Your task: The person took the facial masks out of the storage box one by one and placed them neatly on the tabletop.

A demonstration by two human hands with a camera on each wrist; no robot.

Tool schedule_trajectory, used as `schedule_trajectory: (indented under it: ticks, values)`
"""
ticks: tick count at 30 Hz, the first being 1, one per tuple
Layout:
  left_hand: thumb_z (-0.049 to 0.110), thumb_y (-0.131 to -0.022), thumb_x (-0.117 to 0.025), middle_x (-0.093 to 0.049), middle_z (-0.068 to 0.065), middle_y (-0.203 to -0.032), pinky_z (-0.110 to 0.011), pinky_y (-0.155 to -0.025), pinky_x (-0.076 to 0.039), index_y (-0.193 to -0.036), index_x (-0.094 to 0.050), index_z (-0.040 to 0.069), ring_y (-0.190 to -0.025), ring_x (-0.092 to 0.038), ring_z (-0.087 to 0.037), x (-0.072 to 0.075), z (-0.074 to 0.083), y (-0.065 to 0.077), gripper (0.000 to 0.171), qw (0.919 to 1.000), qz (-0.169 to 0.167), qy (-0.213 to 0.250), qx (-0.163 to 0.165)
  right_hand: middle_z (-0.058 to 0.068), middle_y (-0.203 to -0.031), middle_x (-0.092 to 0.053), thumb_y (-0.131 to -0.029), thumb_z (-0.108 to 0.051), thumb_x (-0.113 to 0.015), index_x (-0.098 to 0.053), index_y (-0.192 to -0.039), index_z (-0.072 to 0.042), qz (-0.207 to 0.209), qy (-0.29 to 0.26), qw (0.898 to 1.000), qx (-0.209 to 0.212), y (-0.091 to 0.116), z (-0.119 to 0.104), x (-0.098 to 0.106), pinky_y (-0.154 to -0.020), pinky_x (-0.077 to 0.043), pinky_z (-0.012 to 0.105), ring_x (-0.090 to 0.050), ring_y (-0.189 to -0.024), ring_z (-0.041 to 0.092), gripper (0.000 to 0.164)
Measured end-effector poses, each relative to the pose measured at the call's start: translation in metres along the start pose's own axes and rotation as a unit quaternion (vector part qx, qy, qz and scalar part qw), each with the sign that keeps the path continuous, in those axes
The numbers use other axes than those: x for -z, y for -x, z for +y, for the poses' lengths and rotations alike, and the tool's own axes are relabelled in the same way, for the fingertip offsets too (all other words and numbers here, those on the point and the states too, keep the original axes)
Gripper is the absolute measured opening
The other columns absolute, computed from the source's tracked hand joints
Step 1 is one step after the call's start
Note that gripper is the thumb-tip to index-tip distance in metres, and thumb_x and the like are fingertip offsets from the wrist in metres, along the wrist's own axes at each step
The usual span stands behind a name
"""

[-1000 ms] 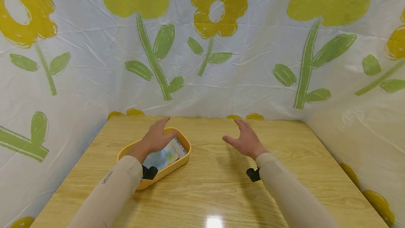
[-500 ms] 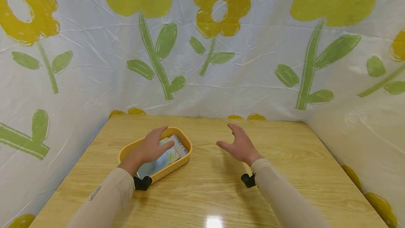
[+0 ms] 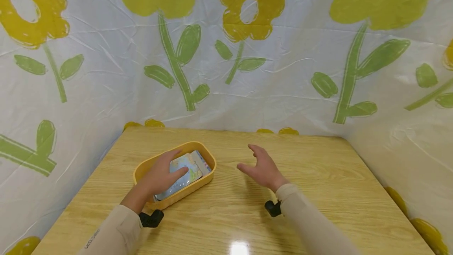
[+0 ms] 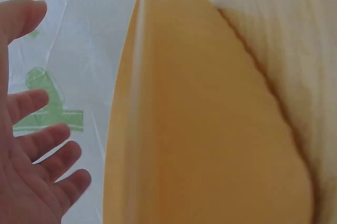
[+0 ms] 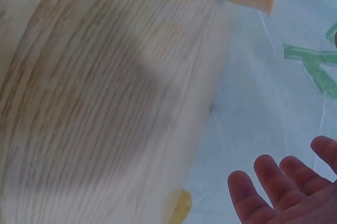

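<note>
The left hand [image 3: 163,174] is seen with fingers relaxed and thumb spread wide, nothing held; it is placed over the left part of a yellow basket [image 3: 198,186]. The right hand [image 3: 263,168] is likewise spread, nothing held, and is located above the table [image 3: 318,184], to the right of the basket and apart from it. A black device [image 3: 151,218] is worn at the left wrist, and a second black unit [image 3: 273,209] at the right; both forearms are covered by pale sleeves [image 3: 311,223]. The basket's near-left portion is partly blocked from the head view by the left hand and wrist. Inside it, a blue illustrated booklet [image 3: 184,181] is laid flat, with a pale item with a striped edge [image 3: 202,163] partly covered beneath, at the far right end. The table is enclosed left, right and far by wrinkled flower-printed sheeting [image 3: 106,82]. Glare [image 3: 239,248] is noted at the near edge.
</note>
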State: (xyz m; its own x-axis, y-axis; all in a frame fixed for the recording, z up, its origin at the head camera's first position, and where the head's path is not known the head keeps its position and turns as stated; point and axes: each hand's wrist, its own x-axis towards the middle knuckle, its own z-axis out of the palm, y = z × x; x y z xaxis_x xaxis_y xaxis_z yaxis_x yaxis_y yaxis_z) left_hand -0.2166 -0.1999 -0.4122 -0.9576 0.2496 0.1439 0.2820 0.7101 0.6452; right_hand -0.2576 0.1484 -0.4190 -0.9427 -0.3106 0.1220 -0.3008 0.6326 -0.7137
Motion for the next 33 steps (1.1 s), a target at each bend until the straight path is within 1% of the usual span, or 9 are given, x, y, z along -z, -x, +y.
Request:
schedule_trajectory:
  ticks: [4, 9, 12, 16, 23, 25, 29, 33]
  values:
    - [0.043, -0.098, -0.062, -0.037, -0.022, -0.153, -0.063, -0.110, -0.028, -0.151, -0.036, -0.001, -0.140, -0.032, -0.044, -0.003, -0.001, 0.007, 0.074, 0.9995, 0.028, -0.004, -0.013, 0.018, -0.157, -0.031, -0.091, -0.048, -0.069, -0.031, -0.155, -0.006, -0.006, -0.011, 1.000, 0.001, 0.002, -0.002, -0.006, -0.103, -0.039, 0.059, -0.040, -0.135, 0.042, 0.086]
    - [0.038, -0.097, -0.064, -0.040, -0.022, -0.151, -0.062, -0.109, -0.029, -0.149, -0.040, -0.001, -0.139, -0.033, -0.043, -0.004, -0.002, 0.015, 0.069, 0.9984, 0.055, -0.002, -0.012, 0.018, -0.154, -0.035, -0.092, -0.048, -0.069, -0.034, -0.154, -0.005, -0.008, -0.014, 1.000, 0.015, 0.002, -0.006, -0.014, -0.103, -0.039, 0.059, -0.041, -0.133, 0.041, 0.083]
    - [0.033, -0.096, -0.066, -0.042, -0.023, -0.149, -0.062, -0.109, -0.030, -0.147, -0.042, -0.002, -0.137, -0.035, -0.044, -0.003, -0.004, 0.020, 0.066, 0.9975, 0.071, 0.004, -0.006, 0.017, -0.154, -0.037, -0.092, -0.047, -0.069, -0.037, -0.153, -0.005, -0.008, -0.014, 1.000, 0.022, 0.001, -0.009, -0.017, -0.105, -0.039, 0.058, -0.042, -0.133, 0.039, 0.081]
    - [0.031, -0.097, -0.065, -0.040, -0.024, -0.149, -0.063, -0.108, -0.030, -0.147, -0.041, -0.002, -0.137, -0.035, -0.044, 0.000, -0.008, 0.030, 0.064, 0.9959, 0.089, 0.013, 0.012, 0.016, -0.154, -0.037, -0.092, -0.045, -0.069, -0.039, -0.152, -0.005, -0.010, -0.016, 0.999, 0.026, 0.002, -0.009, -0.021, -0.105, -0.038, 0.057, -0.044, -0.133, 0.038, 0.078]
    - [0.025, -0.098, -0.065, -0.043, -0.023, -0.146, -0.061, -0.101, -0.041, -0.145, -0.043, -0.002, -0.129, -0.043, -0.044, 0.003, -0.017, 0.043, 0.059, 0.9911, 0.128, 0.034, 0.014, 0.015, -0.152, -0.041, -0.091, -0.038, -0.072, -0.043, -0.150, -0.004, -0.005, -0.025, 0.999, 0.032, 0.003, -0.015, -0.027, -0.103, -0.041, 0.056, -0.047, -0.130, 0.037, 0.074]
    - [0.024, -0.097, -0.065, -0.044, -0.023, -0.144, -0.061, -0.099, -0.042, -0.144, -0.044, -0.001, -0.127, -0.045, -0.044, 0.004, -0.020, 0.047, 0.057, 0.9896, 0.139, 0.032, 0.015, 0.014, -0.151, -0.043, -0.090, -0.037, -0.073, -0.044, -0.149, -0.004, -0.006, -0.028, 0.999, 0.035, 0.003, -0.018, -0.028, -0.103, -0.042, 0.055, -0.048, -0.129, 0.037, 0.074]
    - [0.023, -0.098, -0.063, -0.041, -0.024, -0.145, -0.064, -0.100, -0.039, -0.143, -0.046, -0.001, -0.130, -0.041, -0.045, 0.005, -0.024, 0.055, 0.054, 0.9860, 0.164, 0.025, 0.019, 0.013, -0.148, -0.046, -0.090, -0.038, -0.074, -0.045, -0.148, -0.004, -0.014, -0.033, 0.999, 0.041, 0.003, -0.022, -0.033, -0.101, -0.044, 0.053, -0.049, -0.128, 0.034, 0.073]
    - [0.017, -0.096, -0.063, -0.036, -0.027, -0.148, -0.066, -0.104, -0.034, -0.139, -0.047, -0.006, -0.135, -0.033, -0.047, 0.007, -0.028, 0.061, 0.051, 0.9804, 0.194, 0.028, 0.018, 0.012, -0.147, -0.047, -0.091, -0.037, -0.073, -0.045, -0.148, -0.005, -0.018, -0.035, 0.998, 0.040, 0.003, -0.021, -0.037, -0.100, -0.045, 0.053, -0.049, -0.128, 0.033, 0.071]
